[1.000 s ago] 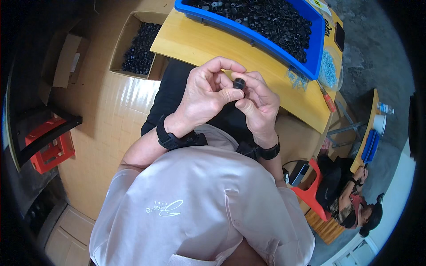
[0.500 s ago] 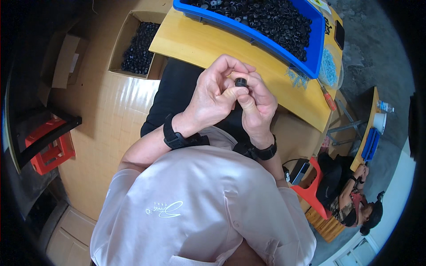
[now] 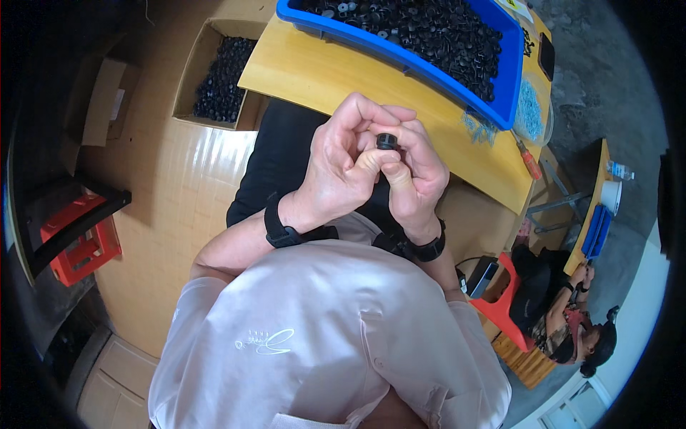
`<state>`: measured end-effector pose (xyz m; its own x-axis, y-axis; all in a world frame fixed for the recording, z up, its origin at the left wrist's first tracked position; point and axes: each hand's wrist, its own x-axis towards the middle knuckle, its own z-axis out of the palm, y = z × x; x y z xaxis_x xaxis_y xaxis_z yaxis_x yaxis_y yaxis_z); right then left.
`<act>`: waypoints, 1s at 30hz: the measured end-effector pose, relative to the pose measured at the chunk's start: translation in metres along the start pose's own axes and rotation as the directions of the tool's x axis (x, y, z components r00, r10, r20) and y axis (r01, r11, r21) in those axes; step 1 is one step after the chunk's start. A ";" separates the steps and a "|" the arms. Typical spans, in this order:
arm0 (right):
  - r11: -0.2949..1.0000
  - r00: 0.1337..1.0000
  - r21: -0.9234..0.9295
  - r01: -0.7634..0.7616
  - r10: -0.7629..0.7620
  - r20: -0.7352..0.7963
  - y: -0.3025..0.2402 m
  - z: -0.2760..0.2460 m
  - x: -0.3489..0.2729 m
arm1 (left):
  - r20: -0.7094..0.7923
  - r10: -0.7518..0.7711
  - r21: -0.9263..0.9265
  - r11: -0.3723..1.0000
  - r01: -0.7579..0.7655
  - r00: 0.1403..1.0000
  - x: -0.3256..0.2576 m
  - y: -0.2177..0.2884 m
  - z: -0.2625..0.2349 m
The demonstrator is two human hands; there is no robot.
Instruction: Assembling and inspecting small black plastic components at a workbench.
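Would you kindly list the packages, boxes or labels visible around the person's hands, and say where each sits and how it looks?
Open cardboard box: on the floor, upper left, brown, filled with small black parts.
Folded cardboard box: far left, brown, with a pale rectangular label.
Blue bin: on the yellow table, rectangular, holding black parts.
Clear bag: right of the bin, holding small pale pieces.

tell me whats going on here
A seated person holds one small black round part between the fingertips of both hands, left hand and right hand pressed close together above the lap. Just beyond them, a blue tray full of similar black parts sits on a yellow table. A cardboard box of black parts stands on the floor.
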<state>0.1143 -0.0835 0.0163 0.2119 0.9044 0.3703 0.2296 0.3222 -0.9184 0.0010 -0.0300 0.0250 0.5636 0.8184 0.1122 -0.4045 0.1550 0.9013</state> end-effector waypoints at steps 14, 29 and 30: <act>0.995 0.994 0.010 0.101 -0.101 0.051 -0.012 0.006 0.011 | -0.010 0.195 0.004 0.981 -0.195 0.981 -0.004 -0.002 -0.003; 0.971 0.987 -0.186 0.150 -0.157 -0.020 -0.016 0.022 0.014 | -0.151 0.105 -0.075 0.990 -0.117 0.983 -0.002 0.005 -0.017; 0.956 0.982 -0.232 0.180 -0.187 -0.010 -0.018 0.024 0.016 | -0.182 0.110 -0.101 0.986 -0.130 0.977 -0.002 0.007 -0.018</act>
<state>0.0912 -0.0685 0.0352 0.1743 0.8254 0.5369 0.4776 0.4059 -0.7792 -0.0160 -0.0211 0.0236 0.3750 0.9174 0.1330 -0.5452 0.1022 0.8321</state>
